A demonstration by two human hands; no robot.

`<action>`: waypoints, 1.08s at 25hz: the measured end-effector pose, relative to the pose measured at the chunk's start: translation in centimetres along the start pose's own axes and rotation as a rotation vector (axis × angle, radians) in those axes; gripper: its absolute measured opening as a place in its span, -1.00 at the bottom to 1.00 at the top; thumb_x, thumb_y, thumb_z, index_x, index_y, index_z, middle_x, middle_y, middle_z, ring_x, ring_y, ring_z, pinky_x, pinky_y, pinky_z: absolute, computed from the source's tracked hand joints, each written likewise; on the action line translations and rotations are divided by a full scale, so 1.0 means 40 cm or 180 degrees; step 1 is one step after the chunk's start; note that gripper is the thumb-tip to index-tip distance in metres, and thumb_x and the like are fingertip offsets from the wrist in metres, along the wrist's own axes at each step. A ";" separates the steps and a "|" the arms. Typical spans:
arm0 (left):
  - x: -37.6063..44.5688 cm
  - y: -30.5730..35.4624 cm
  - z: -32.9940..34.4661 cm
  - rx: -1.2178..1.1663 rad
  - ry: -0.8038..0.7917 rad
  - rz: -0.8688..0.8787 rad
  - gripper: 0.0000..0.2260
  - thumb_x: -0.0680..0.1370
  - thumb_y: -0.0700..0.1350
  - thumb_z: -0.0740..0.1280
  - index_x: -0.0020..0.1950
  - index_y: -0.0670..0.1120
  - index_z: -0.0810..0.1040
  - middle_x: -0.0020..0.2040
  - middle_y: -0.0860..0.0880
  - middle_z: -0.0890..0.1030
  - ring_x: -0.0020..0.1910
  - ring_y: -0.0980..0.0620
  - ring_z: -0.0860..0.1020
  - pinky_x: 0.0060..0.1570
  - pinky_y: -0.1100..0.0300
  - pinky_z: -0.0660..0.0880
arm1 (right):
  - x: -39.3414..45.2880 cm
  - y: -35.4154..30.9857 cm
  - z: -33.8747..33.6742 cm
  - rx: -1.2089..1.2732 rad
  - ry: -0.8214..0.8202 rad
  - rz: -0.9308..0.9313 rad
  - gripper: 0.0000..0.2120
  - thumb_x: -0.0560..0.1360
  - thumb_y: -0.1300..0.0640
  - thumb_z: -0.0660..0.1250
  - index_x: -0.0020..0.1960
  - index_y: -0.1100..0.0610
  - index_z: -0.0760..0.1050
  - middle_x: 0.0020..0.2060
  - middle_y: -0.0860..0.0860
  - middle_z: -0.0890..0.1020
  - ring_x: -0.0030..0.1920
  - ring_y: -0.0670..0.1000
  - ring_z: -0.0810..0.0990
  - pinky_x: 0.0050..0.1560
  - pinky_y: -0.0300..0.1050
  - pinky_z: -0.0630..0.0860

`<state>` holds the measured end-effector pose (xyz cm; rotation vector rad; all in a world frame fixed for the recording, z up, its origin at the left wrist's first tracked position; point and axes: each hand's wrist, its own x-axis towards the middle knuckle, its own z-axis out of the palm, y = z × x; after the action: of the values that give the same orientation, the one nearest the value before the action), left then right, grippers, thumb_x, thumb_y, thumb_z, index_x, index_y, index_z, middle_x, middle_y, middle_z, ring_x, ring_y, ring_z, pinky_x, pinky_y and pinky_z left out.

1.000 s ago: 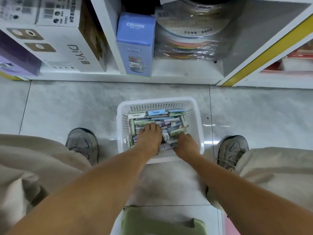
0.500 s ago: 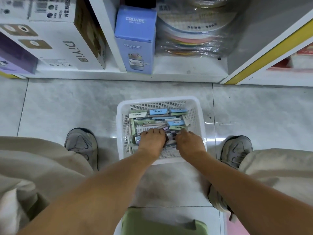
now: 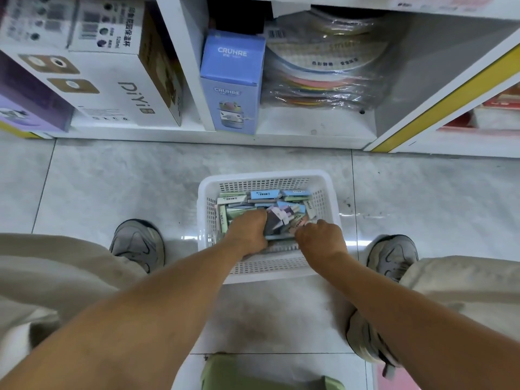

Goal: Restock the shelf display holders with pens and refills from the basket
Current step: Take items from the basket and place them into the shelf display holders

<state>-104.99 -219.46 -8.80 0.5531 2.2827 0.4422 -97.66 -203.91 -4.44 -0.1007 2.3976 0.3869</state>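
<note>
Where both hands dig, a blue box [image 3: 233, 80] reads "CRUHRE".

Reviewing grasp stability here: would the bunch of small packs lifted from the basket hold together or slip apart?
Likely to slip: the packs are flat, loose and fanned between left hand and right hand. Probably light and stiff.

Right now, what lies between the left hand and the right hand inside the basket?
In the head view, a bunch of small packs fills the gap between the left hand and right hand, inside the white basket.
</note>
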 end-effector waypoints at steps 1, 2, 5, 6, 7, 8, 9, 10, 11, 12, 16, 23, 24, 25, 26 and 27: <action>0.004 0.000 -0.018 -0.0185 -0.0096 -0.0061 -0.68 0.36 -0.15 0.50 0.03 -0.06 0.46 -0.05 -0.04 0.58 -0.09 -0.03 0.56 -0.15 0.16 0.51 | -0.003 0.007 -0.009 -0.0031 0.0011 0.0018 -0.69 0.56 0.24 0.30 0.29 0.11 0.44 0.09 0.05 0.63 0.10 0.09 0.62 -0.10 -0.06 0.57; 0.003 0.000 -0.036 -0.0340 -0.0207 -0.0114 -0.69 0.36 -0.15 0.51 -0.01 -0.05 0.44 -0.08 -0.01 0.57 -0.09 -0.03 0.56 -0.17 0.17 0.51 | -0.005 0.013 -0.017 -0.0039 0.0034 0.0003 -0.66 0.56 0.25 0.30 0.32 0.13 0.41 0.09 0.06 0.63 0.10 0.10 0.63 -0.14 -0.06 0.55; -0.012 0.004 -0.073 -0.0763 -0.0463 -0.0248 -0.72 0.37 -0.22 0.50 -0.13 -0.02 0.41 -0.18 0.04 0.51 -0.12 0.01 0.53 -0.35 0.27 0.40 | -0.015 0.029 -0.034 0.0019 0.0059 -0.0130 -0.53 0.56 0.23 0.27 0.43 0.16 0.23 0.07 0.06 0.62 0.03 0.12 0.66 -0.26 -0.05 0.43; -0.019 0.006 -0.082 -0.0928 -0.0510 -0.0286 -0.72 0.37 -0.25 0.49 -0.14 -0.02 0.42 -0.18 0.02 0.51 -0.15 0.02 0.53 -0.37 0.28 0.39 | -0.018 0.034 -0.037 0.0104 0.0038 -0.0112 -0.52 0.56 0.23 0.28 0.44 0.15 0.22 0.06 0.06 0.62 0.02 0.12 0.66 -0.25 -0.05 0.42; -0.028 0.010 -0.093 -0.1107 -0.0558 -0.0313 -0.73 0.36 -0.26 0.49 -0.13 -0.03 0.45 -0.17 -0.02 0.54 -0.18 0.02 0.54 -0.37 0.26 0.41 | -0.022 0.040 -0.039 0.0223 0.0013 -0.0055 -0.53 0.56 0.21 0.29 0.42 0.14 0.25 0.06 0.06 0.61 0.01 0.12 0.66 -0.23 -0.06 0.44; -0.039 0.015 -0.103 -0.1301 -0.0614 -0.0331 -0.74 0.36 -0.29 0.49 -0.10 -0.06 0.49 -0.14 -0.06 0.57 -0.20 0.01 0.56 -0.35 0.23 0.46 | -0.025 0.045 -0.042 0.0374 -0.0025 0.0017 -0.59 0.56 0.19 0.31 0.38 0.12 0.33 0.06 0.07 0.60 0.01 0.11 0.65 -0.19 -0.06 0.47; -0.049 0.019 -0.115 -0.1505 -0.0669 -0.0338 -0.73 0.35 -0.31 0.49 -0.05 -0.09 0.52 -0.11 -0.11 0.61 -0.19 -0.03 0.61 -0.29 0.18 0.54 | -0.028 0.052 -0.046 0.0542 -0.0077 0.0081 -0.66 0.55 0.17 0.32 0.32 0.10 0.41 0.06 0.06 0.60 0.00 0.11 0.64 -0.14 -0.06 0.51; -0.058 0.023 -0.126 -0.1688 -0.0716 -0.0356 -0.70 0.33 -0.34 0.48 -0.01 -0.12 0.55 -0.08 -0.16 0.64 -0.15 -0.09 0.65 -0.22 0.07 0.62 | -0.029 0.061 -0.048 0.0728 -0.0146 0.0143 -0.72 0.54 0.14 0.33 0.25 0.09 0.46 0.06 0.05 0.60 -0.02 0.09 0.63 -0.11 -0.06 0.54; -0.069 0.028 -0.136 -0.1808 -0.0745 -0.0397 -0.68 0.31 -0.37 0.47 0.02 -0.15 0.57 -0.05 -0.21 0.66 -0.11 -0.16 0.68 -0.14 -0.06 0.65 | -0.032 0.070 -0.052 0.0947 -0.0226 0.0196 -0.77 0.53 0.12 0.33 0.18 0.09 0.48 0.04 0.05 0.60 -0.06 0.07 0.62 -0.11 -0.08 0.56; -0.080 0.034 -0.145 -0.1866 -0.0747 -0.0431 -0.67 0.30 -0.38 0.46 0.03 -0.18 0.59 -0.03 -0.25 0.67 -0.08 -0.20 0.68 -0.10 -0.16 0.64 | -0.034 0.080 -0.056 0.1222 -0.0325 0.0240 -0.80 0.51 0.12 0.34 0.12 0.10 0.46 0.01 0.04 0.60 -0.13 0.04 0.61 -0.15 -0.09 0.58; -0.109 0.066 -0.187 -0.1960 -0.0620 -0.0383 -0.74 0.32 -0.36 0.44 -0.01 -0.20 0.62 -0.06 -0.24 0.67 -0.09 -0.18 0.69 -0.10 -0.15 0.63 | -0.058 0.114 -0.083 0.2612 -0.0693 0.0443 -0.86 0.52 0.17 0.33 0.02 0.17 0.40 -0.22 0.09 0.64 -0.45 -0.03 0.63 -0.41 -0.17 0.61; -0.180 0.126 -0.257 -0.1999 -0.0431 -0.0330 -0.76 0.26 -0.35 0.46 -0.11 -0.16 0.63 -0.37 -0.09 0.63 -0.52 0.05 0.58 -0.54 0.31 0.45 | -0.159 0.151 -0.153 0.3155 -0.0640 0.0778 -0.78 0.54 0.19 0.26 0.13 0.28 0.50 -0.28 0.09 0.56 -0.36 0.03 0.54 -0.41 -0.21 0.49; -0.191 0.133 -0.263 -0.1967 -0.0372 -0.0334 -0.74 0.25 -0.34 0.47 -0.09 -0.18 0.63 -0.34 -0.11 0.65 -0.49 0.02 0.60 -0.52 0.27 0.48 | -0.179 0.151 -0.163 0.3309 -0.0603 0.0748 -0.75 0.55 0.16 0.29 0.18 0.27 0.51 -0.26 0.10 0.56 -0.31 0.05 0.54 -0.36 -0.18 0.49; -0.202 0.139 -0.272 -0.1952 -0.0370 -0.0337 -0.71 0.24 -0.33 0.48 -0.06 -0.20 0.63 -0.29 -0.16 0.67 -0.43 -0.03 0.64 -0.48 0.20 0.54 | -0.197 0.150 -0.173 0.3465 -0.0546 0.0678 -0.72 0.56 0.14 0.31 0.22 0.24 0.50 -0.24 0.10 0.57 -0.27 0.06 0.54 -0.30 -0.14 0.50; -0.212 0.145 -0.279 -0.1949 -0.0409 -0.0351 -0.67 0.24 -0.33 0.50 -0.02 -0.22 0.61 -0.22 -0.21 0.69 -0.38 -0.09 0.67 -0.44 0.13 0.57 | -0.214 0.146 -0.183 0.3573 -0.0502 0.0598 -0.69 0.57 0.14 0.32 0.28 0.22 0.48 -0.23 0.11 0.58 -0.25 0.07 0.54 -0.26 -0.11 0.51; -0.221 0.150 -0.286 -0.1944 -0.0450 -0.0364 -0.63 0.23 -0.32 0.52 0.01 -0.24 0.59 -0.16 -0.26 0.69 -0.34 -0.13 0.68 -0.43 0.07 0.59 | -0.228 0.143 -0.193 0.3610 -0.0472 0.0535 -0.66 0.59 0.15 0.31 0.34 0.19 0.44 -0.22 0.13 0.59 -0.27 0.08 0.55 -0.25 -0.10 0.51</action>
<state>-106.11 -220.55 6.77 0.1372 1.8958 0.9607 -96.64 -201.10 8.47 0.6117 2.1427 -0.8752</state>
